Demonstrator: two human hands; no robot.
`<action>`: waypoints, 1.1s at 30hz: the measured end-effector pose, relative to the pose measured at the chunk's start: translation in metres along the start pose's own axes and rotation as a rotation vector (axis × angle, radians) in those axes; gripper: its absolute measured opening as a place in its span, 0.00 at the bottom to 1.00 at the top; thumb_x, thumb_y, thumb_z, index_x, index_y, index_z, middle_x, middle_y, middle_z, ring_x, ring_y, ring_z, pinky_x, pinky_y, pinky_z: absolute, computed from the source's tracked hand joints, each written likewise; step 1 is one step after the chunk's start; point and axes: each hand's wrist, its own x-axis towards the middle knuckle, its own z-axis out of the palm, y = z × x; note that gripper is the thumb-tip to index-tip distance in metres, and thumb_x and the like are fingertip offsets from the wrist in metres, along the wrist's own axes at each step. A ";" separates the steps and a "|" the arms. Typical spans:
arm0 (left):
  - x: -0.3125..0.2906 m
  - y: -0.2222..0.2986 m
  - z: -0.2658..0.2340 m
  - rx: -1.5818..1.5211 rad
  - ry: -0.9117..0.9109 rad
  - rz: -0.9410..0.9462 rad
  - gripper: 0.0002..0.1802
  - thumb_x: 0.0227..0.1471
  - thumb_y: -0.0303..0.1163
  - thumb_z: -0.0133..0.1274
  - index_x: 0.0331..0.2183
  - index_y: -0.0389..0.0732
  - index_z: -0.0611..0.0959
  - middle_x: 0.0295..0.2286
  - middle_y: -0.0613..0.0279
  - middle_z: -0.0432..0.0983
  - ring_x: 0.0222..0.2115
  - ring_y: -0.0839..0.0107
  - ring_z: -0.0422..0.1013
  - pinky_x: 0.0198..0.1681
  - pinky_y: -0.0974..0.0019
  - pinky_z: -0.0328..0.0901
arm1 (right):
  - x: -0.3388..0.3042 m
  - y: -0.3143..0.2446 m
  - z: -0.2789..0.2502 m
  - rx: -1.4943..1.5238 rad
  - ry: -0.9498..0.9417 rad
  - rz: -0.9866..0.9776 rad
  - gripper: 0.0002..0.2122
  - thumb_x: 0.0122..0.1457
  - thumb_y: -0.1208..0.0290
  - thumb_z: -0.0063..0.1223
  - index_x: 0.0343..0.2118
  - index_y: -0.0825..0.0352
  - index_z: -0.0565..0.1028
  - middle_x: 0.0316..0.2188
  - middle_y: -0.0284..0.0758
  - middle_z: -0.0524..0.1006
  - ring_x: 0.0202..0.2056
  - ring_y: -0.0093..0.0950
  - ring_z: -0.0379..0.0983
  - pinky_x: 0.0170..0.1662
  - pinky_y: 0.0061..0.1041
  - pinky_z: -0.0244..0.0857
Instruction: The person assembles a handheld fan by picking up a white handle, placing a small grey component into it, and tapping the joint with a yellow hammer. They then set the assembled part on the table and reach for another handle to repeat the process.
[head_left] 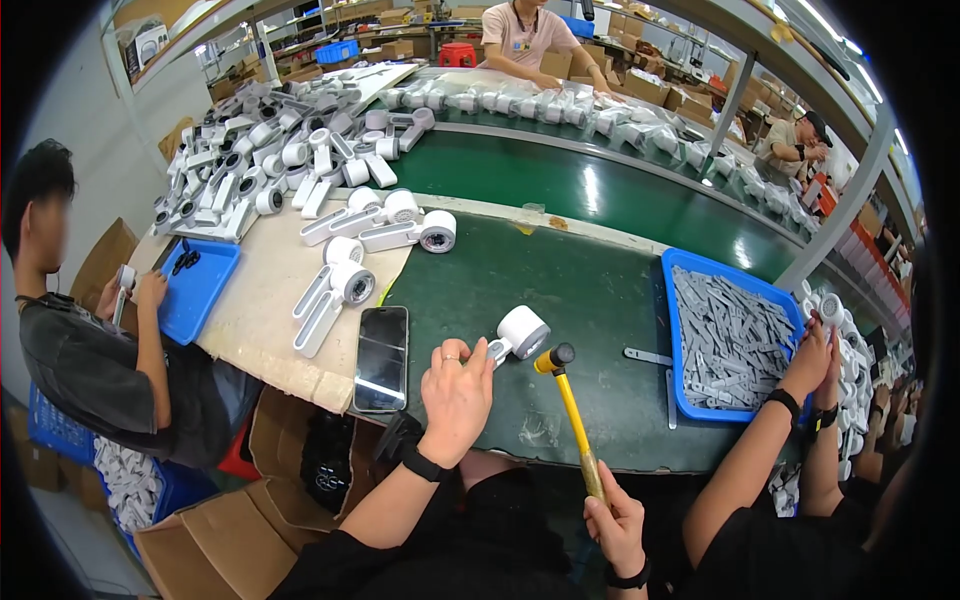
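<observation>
A white handheld fan [522,330] with a round head lies on the green bench. My left hand [457,395] is closed over its handle, hiding most of it, and the head sticks out past the fingers. In my right hand [617,522] is a mallet [573,408] with a yellow shaft and a black-tipped head, gripped low on its handle. The mallet head is raised just right of the fan's head, apart from it as far as I can tell. A black phone [382,360] lies left of my left hand.
Several white fans [335,290] lie at left, before a big pile [270,150]. A blue tray [680,385] of grey strips stands right, two loose strips [648,355] beside it. Co-workers sit on both sides. Beyond runs a green conveyor [560,190]; cardboard boxes [240,530] stand lower left.
</observation>
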 end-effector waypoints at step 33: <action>-0.016 -0.017 -0.005 -0.290 -0.124 0.016 0.15 0.52 0.34 0.57 0.43 0.47 0.86 0.30 0.68 0.81 0.37 0.64 0.72 0.41 0.60 0.62 | 0.018 -0.017 0.016 -0.419 -0.065 -0.264 0.26 0.59 0.78 0.54 0.61 0.67 0.66 0.21 0.28 0.70 0.23 0.14 0.63 0.28 0.16 0.59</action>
